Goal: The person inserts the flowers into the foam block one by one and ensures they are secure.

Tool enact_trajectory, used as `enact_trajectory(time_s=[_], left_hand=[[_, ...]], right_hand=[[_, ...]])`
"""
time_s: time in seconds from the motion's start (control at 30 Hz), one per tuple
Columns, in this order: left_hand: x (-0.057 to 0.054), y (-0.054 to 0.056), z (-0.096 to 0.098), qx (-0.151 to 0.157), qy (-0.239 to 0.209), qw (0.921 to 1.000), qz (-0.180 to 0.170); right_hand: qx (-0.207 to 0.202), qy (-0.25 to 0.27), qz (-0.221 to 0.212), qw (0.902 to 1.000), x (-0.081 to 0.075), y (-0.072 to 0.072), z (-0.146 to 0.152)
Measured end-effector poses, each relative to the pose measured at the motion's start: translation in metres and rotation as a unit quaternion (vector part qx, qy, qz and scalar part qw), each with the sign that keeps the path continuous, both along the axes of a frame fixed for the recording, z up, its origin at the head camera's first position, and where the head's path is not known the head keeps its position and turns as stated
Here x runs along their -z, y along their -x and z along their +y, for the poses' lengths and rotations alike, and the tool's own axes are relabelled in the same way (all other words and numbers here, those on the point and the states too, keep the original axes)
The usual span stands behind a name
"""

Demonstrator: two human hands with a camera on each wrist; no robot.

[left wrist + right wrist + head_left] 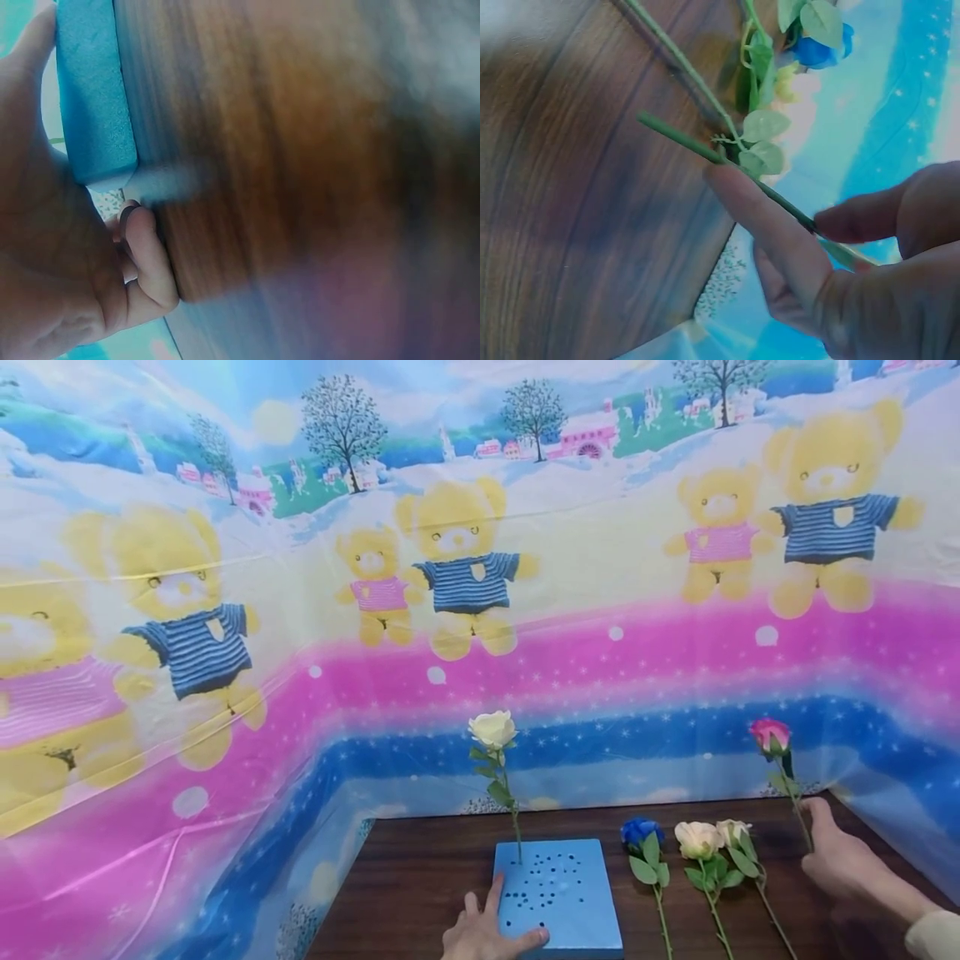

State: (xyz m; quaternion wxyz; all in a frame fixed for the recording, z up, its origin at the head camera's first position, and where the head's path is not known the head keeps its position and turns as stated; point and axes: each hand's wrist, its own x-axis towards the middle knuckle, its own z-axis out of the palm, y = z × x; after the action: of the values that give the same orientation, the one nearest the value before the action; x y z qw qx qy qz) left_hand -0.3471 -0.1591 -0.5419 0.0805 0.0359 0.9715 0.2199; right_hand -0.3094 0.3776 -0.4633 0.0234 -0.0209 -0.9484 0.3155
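My right hand [843,856] pinches the stem of a pink rose [771,737] between thumb and fingers, at the right of the head view. Its bloom is up, and the green stem [679,135] crosses the fingers in the right wrist view. At the lower middle, my left hand [483,931] rests against a blue foam block [600,893] dotted with small holes. Its thumb lies on the block's top near the front, and the index finger reaches along the left side. A white rose [492,729] stands upright in the block near its back left corner.
On the dark wooden table [420,868], right of the block, lie a blue rose [640,832], a cream rose [699,841] and another pale rose [733,832], stems toward the front. A cloth printed with bears [457,568] hangs behind and beside the table.
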Motion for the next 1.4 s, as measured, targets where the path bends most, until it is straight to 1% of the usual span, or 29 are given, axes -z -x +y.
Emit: enact_trajectory(time_s=[0.07, 0.17, 0.27, 0.4, 0.5, 0.7, 0.87, 1.03, 1.13, 1.17, 1.27, 1.4], left_hand=[[0.000, 0.000, 0.000, 0.000, 0.000, 1.0000, 0.001], [0.000, -0.001, 0.000, 0.000, -0.002, 1.0000, 0.003], [0.000, -0.001, 0.000, 0.000, -0.003, 1.0000, 0.004], [-0.002, -0.002, 0.000, 0.000, -0.005, 1.0000, 0.004], [-0.002, -0.002, 0.000, 0.001, -0.003, 1.0000, 0.004], [-0.001, -0.001, 0.000, 0.002, 0.004, 1.0000, 0.005], [-0.002, -0.002, 0.000, 0.001, -0.002, 1.0000, 0.004], [0.001, 0.001, 0.000, -0.001, -0.005, 1.0000, 0.003], [0.001, 0.000, 0.000, 0.000, -0.002, 1.0000, 0.003], [0.000, 0.000, 0.001, 0.000, -0.006, 1.0000, 0.005], [0.000, -0.001, 0.001, 0.000, 0.003, 1.0000, 0.006], [0.002, 0.001, 0.000, 0.001, 0.007, 1.0000, 0.003]], right_hand=[[0.001, -0.008, 0.038, 0.9992, -0.004, 0.000, -0.003], [0.005, -0.010, 0.100, 0.9949, -0.008, -0.001, -0.010], [0.011, -0.012, 0.161, 0.9868, -0.010, 0.001, -0.017], [0.027, -0.024, 0.235, 0.9713, -0.012, 0.004, -0.028], [0.035, -0.019, 0.264, 0.9638, -0.014, 0.005, -0.034], [0.034, -0.008, 0.288, 0.9569, -0.018, 0.010, -0.045], [0.030, -0.008, 0.302, 0.9527, -0.019, 0.016, -0.058], [0.023, -0.003, 0.313, 0.9496, -0.021, 0.022, -0.075], [0.014, 0.006, 0.309, 0.9509, -0.023, 0.024, -0.087], [0.011, 0.012, 0.305, 0.9523, -0.023, 0.024, -0.091], [0.001, 0.024, 0.293, 0.9558, -0.025, 0.025, -0.102], [-0.009, 0.050, 0.274, 0.9603, -0.027, 0.027, -0.117]])
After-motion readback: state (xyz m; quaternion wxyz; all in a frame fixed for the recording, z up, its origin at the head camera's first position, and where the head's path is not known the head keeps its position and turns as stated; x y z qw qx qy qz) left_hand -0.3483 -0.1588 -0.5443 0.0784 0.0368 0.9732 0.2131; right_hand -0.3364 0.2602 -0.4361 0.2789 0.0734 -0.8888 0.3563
